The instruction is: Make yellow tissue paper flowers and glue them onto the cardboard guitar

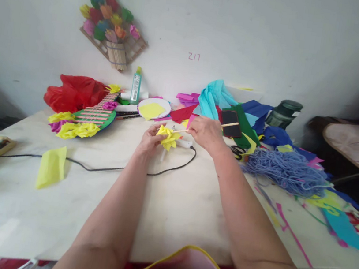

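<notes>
My left hand (150,139) is closed around a crumpled yellow paper flower (168,137) over the middle of the white table (169,208). My right hand (204,132) pinches a thin wooden stick (229,124) that runs from the flower up to the right. Just behind the flower lies a white glue gun (185,143), its black cord (94,168) trailing left across the table.
A loose yellow paper sheet (51,166) lies at the left. A stick-and-flower craft (90,117), red bag (73,91), glue bottle (136,85) and plate with yellow paper (153,108) stand behind. Coloured papers, scissors (237,151), blue yarn (286,171) and a green jar (283,113) crowd the right.
</notes>
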### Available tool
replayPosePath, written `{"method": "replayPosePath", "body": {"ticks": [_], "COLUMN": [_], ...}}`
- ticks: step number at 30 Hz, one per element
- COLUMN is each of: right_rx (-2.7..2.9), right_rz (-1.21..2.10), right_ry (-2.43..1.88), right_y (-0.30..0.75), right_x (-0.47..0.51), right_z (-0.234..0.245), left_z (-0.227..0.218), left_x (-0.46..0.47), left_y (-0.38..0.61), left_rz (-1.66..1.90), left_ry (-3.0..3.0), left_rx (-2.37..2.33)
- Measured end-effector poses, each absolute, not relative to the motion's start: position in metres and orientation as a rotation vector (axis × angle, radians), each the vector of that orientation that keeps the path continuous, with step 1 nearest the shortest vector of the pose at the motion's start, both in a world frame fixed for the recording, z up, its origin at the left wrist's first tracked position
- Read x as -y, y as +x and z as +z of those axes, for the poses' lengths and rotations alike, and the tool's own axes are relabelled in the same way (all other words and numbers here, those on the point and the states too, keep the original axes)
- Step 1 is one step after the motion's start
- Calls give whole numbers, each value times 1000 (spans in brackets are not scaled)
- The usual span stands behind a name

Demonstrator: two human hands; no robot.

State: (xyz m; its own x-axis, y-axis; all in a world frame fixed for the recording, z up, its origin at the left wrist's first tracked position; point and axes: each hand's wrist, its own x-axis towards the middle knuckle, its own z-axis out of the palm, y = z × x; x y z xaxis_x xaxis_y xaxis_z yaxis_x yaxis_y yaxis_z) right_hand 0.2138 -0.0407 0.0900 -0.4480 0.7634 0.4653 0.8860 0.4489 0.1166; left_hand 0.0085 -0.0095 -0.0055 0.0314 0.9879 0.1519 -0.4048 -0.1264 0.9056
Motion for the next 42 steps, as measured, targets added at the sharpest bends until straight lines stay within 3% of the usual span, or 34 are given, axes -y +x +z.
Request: {"method": "replayPosePath", "body": {"ticks": [15, 32, 42], "right_rx": [2188, 1798, 1864], "right_rz": [-448, 755, 477], "right_ry": [-1447, -1409, -1634], "right_y": [217, 186, 177], "right_x": [41, 31, 25], "right_z": [92, 63, 56], "left_z": [-3, 1, 1], "left_x": [9, 12, 13], "left_y": [9, 11, 15], "left_rz": [1526, 1509, 1432], "left_ry": [932, 893, 919], "left_rx": [-735, -673, -632]}}
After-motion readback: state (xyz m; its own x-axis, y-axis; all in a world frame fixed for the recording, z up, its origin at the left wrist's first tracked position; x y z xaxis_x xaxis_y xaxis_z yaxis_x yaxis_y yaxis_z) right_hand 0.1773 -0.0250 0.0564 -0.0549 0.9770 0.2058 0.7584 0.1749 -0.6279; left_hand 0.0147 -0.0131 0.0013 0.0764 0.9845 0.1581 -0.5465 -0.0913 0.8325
